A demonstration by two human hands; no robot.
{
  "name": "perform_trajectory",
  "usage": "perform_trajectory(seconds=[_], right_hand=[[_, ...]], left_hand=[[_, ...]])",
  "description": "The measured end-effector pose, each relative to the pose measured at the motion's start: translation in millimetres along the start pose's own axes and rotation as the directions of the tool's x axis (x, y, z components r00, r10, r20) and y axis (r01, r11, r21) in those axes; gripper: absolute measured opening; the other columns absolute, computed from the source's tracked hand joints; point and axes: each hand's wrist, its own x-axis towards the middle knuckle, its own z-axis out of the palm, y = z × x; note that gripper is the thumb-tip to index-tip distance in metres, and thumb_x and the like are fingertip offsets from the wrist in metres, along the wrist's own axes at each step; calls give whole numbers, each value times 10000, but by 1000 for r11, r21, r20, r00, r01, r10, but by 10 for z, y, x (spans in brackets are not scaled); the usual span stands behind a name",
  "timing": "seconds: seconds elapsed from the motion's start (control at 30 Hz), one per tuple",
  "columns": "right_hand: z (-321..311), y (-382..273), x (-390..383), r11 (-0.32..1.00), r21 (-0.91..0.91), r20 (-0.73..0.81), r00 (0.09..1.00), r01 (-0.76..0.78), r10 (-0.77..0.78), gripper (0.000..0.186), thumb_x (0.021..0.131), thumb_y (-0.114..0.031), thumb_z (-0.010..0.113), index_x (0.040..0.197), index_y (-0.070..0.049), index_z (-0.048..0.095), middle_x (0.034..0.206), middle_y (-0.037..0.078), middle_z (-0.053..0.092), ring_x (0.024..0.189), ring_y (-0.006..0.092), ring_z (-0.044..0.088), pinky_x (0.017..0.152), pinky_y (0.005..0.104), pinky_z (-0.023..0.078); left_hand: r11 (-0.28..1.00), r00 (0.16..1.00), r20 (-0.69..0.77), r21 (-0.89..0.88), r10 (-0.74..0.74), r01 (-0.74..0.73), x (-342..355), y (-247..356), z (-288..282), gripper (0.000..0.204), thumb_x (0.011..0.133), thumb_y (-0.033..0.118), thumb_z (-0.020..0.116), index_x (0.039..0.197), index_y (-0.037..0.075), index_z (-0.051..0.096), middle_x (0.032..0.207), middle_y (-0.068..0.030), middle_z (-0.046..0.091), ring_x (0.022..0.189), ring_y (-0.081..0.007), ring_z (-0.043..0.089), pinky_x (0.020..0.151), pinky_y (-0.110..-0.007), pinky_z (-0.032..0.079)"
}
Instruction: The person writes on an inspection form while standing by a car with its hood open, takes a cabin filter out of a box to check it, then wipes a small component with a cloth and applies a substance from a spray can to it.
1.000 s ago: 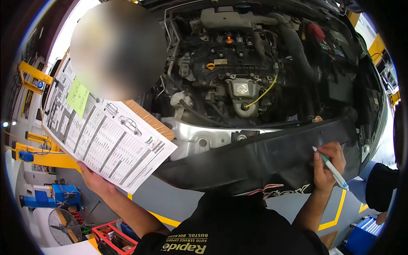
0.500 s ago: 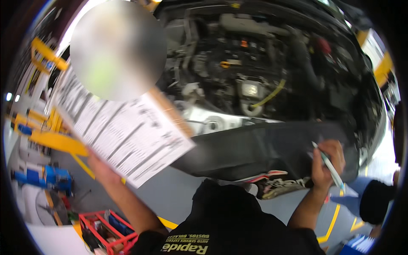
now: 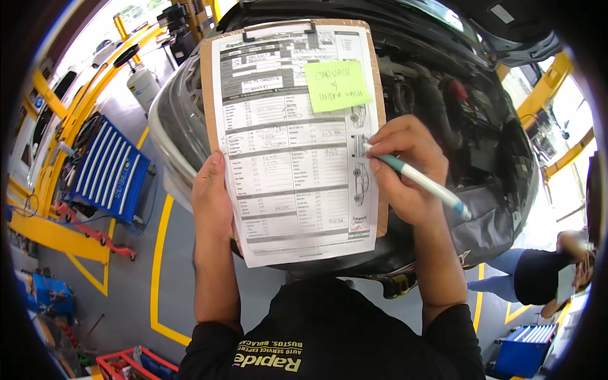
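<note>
A brown clipboard is held up in front of me, its black clip at the top. It bears a printed form with handwritten entries and small car drawings down its right side. A yellow-green sticky note lies on the form's upper right. My left hand grips the board's left edge, thumb on top; its other fingers are hidden behind. In my closed right hand is a white and teal pen, its tip end near the form's right edge. Whether it touches the paper I cannot tell.
Behind the clipboard a car's engine bay lies under a raised hood, with a dark cover over its front edge. A blue tool cabinet and yellow lift parts stand left. Another person is at the right.
The clipboard has swung from the left to the middle and now stands upright before me. My right hand has brought the pen up and left to the form.
</note>
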Motion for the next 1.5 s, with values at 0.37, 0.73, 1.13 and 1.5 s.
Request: perform_trajectory(seconds=[0.37, 0.73, 1.13, 1.5], right_hand=[[269, -85, -56, 951, -298, 74, 995, 79, -60, 160, 705, 11, 738, 841, -28, 664, 788, 103, 658, 697, 242, 664, 639, 323, 527], [321, 5, -84, 952, -305, 77, 997, 34, -11, 189, 693, -5, 760, 859, -38, 675, 803, 104, 671, 715, 246, 689, 641, 318, 548], [348, 1, -102, 927, -372, 84, 996, 53, -23, 186, 685, 1, 759, 836, -43, 661, 806, 94, 670, 723, 244, 688, 644, 321, 555], [-375, -40, -251, 969, -240, -260, 966, -61, -4, 169, 730, 0, 771, 876, -9, 687, 840, 132, 699, 745, 208, 684, 661, 305, 530]], left_hand=[[996, 993, 105, 82, -45, 36, 91, -106, -119, 467, 1116, 345, 443, 1239, -75, 605, 1096, -127, 725, 921, -127, 696, 803, -251, 552], [997, 994, 108, 81, -3, -6, 127, -251, -237, 432, 1121, 313, 440, 1191, -71, 626, 1037, -101, 724, 852, -91, 666, 764, -231, 532], [994, 987, 157, 105, 24, -41, 140, -283, -325, 453, 1121, 295, 401, 1239, -96, 596, 1116, -173, 718, 935, -173, 706, 835, -274, 559], [993, 982, -155, -21, 109, -114, 217, 27, -519, 436, 1099, 269, 442, 1347, -78, 529, 1185, -210, 679, 1018, -260, 709, 848, -357, 598]])
